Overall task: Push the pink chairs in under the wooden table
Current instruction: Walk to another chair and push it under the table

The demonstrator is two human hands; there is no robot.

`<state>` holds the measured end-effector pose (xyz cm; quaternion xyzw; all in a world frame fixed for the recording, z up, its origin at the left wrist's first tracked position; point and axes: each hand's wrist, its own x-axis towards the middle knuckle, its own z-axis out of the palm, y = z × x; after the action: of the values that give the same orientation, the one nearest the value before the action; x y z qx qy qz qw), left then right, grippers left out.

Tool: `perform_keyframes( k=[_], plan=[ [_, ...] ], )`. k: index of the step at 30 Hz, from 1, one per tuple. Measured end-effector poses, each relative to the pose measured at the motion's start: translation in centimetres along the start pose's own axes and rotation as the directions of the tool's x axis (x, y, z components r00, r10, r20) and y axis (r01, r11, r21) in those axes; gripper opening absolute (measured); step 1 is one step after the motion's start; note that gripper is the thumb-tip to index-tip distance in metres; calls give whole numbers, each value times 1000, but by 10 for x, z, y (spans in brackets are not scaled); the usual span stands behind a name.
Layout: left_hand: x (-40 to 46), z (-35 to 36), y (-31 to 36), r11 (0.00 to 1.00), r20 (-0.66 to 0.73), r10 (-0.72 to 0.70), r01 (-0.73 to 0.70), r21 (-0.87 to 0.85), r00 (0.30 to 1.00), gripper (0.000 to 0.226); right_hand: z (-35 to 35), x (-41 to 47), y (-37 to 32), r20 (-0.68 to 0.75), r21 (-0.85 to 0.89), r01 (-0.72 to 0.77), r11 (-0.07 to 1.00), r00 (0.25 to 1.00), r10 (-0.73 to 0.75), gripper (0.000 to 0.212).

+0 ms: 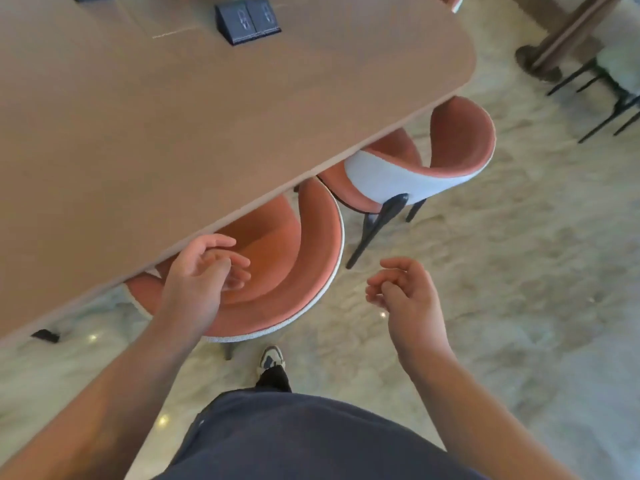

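Head view shows the near pink chair right under the left hand, its seat partly tucked beneath the bench and its curved back standing out toward the person. A second pink chair sits beyond the right hand, up along the same bench edge, turned at an angle with its seat only partly under. Both hands are empty: the left hangs over the near chair's seat with fingers loosely curled, not clearly touching it, and the right floats over the floor with fingers half curled, holding nothing. A shoe stands just behind the near chair's back.

I'd say the far chair is the one left to deal with. Shoved as it stands, crooked, its armrest could catch the bench edge or it could knock into the near chair beside it. On this glossy floor the legs may skid sideways rather than run straight. Two dark boxes rest on the benchtop, well away from either hand.
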<state>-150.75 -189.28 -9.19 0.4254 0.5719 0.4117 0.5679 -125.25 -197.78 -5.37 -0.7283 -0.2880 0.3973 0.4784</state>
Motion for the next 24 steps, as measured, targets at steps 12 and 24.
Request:
perform_keyframes(
  k=[12, 24],
  plan=[
    [51, 4, -24, 985, -424, -152, 171, 8, 893, 34, 51, 171, 10, 308, -220, -11, 975, 948, 80, 36],
    [37, 29, -85, 864, -710, -290, 495, 96, 642, 30, 85, 283, 35, 569, -576, 219, 787, 799, 194, 38]
  ],
)
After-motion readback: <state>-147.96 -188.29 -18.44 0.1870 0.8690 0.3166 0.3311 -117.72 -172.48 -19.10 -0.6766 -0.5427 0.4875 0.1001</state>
